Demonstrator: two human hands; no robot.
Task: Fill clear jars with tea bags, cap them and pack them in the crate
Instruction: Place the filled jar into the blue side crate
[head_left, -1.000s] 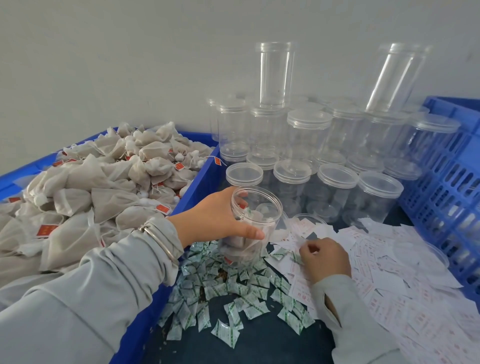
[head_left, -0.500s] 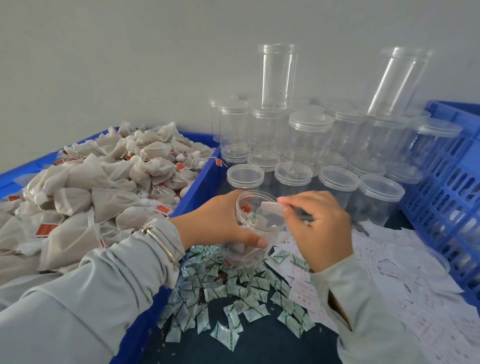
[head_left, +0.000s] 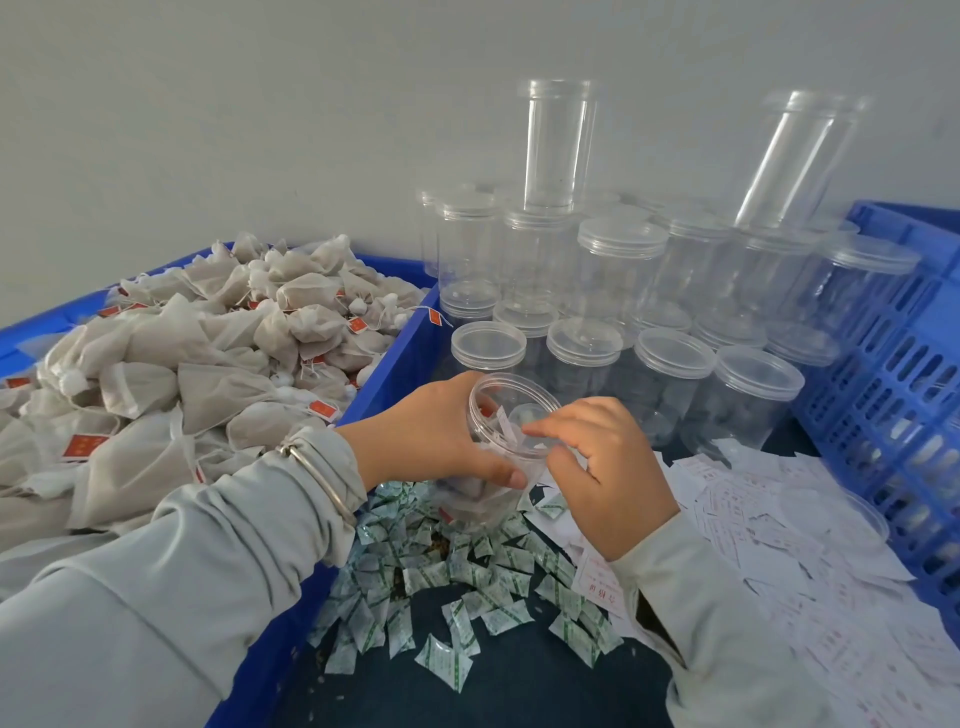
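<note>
My left hand (head_left: 431, 441) wraps the light, thin, slippery open jar (head_left: 498, 452) below its rim at the table's centre, while my right hand (head_left: 597, 467), at three o'clock, seemingly loosely curled, drops in a paper slip (head_left: 506, 423).

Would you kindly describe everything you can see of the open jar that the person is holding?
The open jar is a clear, plastic-looking cylinder with a wide round mouth and no lid, tilted with its mouth toward the camera. The left hand grips it around the side, thumb across the front. The right hand is at its rim, fingertips at the mouth. A white paper slip lies just inside, and pale tea bags show through the lower wall. Its base sits among green-printed sachets.
</note>
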